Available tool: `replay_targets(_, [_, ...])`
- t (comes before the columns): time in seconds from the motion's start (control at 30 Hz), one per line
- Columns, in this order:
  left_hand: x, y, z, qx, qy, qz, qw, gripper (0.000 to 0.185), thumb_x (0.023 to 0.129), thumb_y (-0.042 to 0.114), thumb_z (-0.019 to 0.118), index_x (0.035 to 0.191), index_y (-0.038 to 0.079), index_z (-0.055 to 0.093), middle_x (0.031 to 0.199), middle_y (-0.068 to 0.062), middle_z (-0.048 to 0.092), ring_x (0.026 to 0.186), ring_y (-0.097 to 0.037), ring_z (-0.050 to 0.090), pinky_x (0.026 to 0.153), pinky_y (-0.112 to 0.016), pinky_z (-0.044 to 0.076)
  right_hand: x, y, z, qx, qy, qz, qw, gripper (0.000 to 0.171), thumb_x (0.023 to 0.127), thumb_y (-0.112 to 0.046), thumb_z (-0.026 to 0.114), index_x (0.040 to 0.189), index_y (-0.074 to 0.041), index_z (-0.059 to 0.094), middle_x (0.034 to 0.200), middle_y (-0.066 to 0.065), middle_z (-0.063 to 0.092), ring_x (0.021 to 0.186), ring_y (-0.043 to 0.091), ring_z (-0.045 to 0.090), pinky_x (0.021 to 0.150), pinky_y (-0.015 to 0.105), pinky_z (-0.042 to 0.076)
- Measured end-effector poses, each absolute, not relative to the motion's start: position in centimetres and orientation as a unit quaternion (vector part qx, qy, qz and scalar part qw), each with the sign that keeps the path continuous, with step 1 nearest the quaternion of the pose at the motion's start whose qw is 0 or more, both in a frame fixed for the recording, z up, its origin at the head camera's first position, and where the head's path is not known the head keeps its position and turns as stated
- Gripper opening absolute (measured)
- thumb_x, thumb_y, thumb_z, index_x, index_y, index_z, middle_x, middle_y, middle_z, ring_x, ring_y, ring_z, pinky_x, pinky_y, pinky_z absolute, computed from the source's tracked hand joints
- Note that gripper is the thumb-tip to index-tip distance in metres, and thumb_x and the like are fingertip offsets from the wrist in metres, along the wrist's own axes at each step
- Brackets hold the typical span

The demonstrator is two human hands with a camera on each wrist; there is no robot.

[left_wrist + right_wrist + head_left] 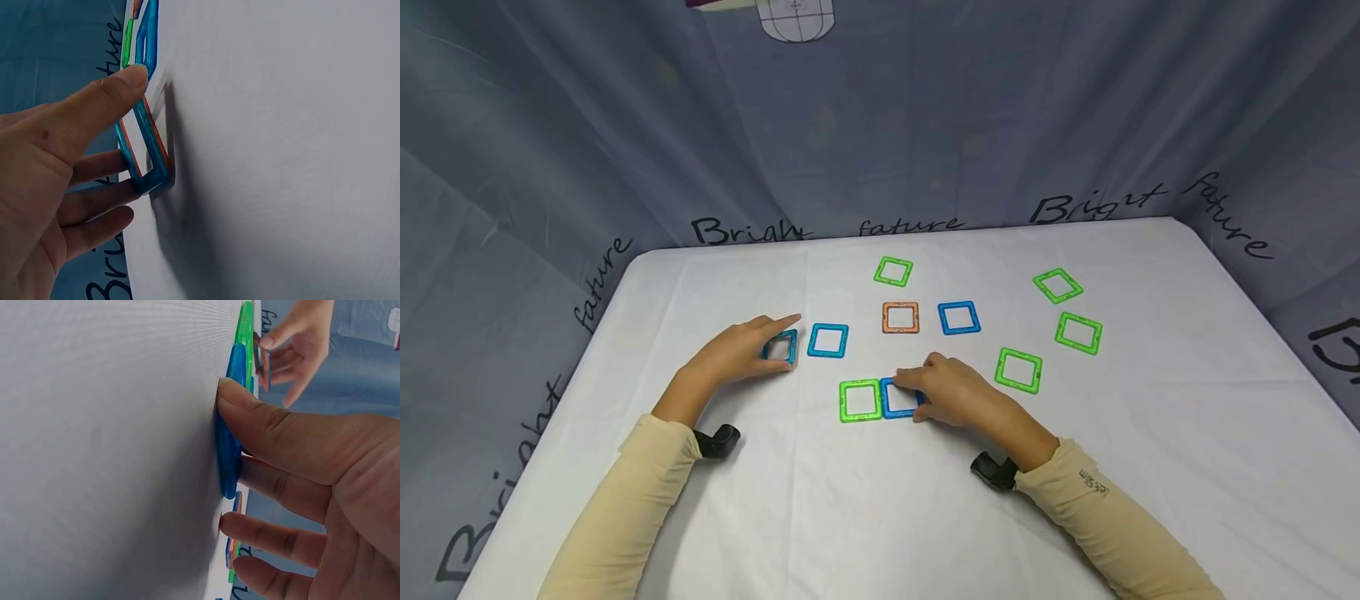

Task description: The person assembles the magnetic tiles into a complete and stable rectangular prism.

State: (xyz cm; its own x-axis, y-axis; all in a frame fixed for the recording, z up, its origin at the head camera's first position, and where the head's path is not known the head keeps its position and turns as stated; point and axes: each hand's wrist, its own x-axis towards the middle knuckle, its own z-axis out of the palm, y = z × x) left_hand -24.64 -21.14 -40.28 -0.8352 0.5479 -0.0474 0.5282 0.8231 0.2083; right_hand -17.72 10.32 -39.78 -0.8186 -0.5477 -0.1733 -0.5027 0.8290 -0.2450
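In the head view the left hand (737,352) pinches a tilted blue frame (781,346) at its fingertips while the right hand (951,392) rests straight fingers on a flat blue square (898,398); the left wrist view shows thumb and fingers clamping that frame (145,150) upright on the white table (281,156); the right wrist view shows the thumb pressing the square (229,447) flat.

The right hand (955,396) covers the blue square's (897,400) right edge — both forearms run off the bottom edge.

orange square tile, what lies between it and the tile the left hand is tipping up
One blue square tile lies flat between the orange tile and the tipped tile pinched by the left hand; head view shows it.
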Motion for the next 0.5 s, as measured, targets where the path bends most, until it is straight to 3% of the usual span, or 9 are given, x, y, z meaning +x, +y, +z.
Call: replay_targets(0.5, [-23.0, -20.5, -41.1, 0.321, 0.939, 0.127, 0.006, 0.051, 0.08, 0.035, 0.066, 0.128, 0.022, 0.054, 0.108, -0.006, 0.056, 0.074, -0.015, 0.056, 0.068, -0.033, 0.047, -17.7, 10.4, -39.7, -0.281, 0.948, -0.098, 0.115, 0.057, 0.07, -0.027, 0.077, 0.123, -0.016, 0.059, 0.127, 0.001, 0.057, 0.097, 0.021, 0.053, 0.072, 0.029, 0.045])
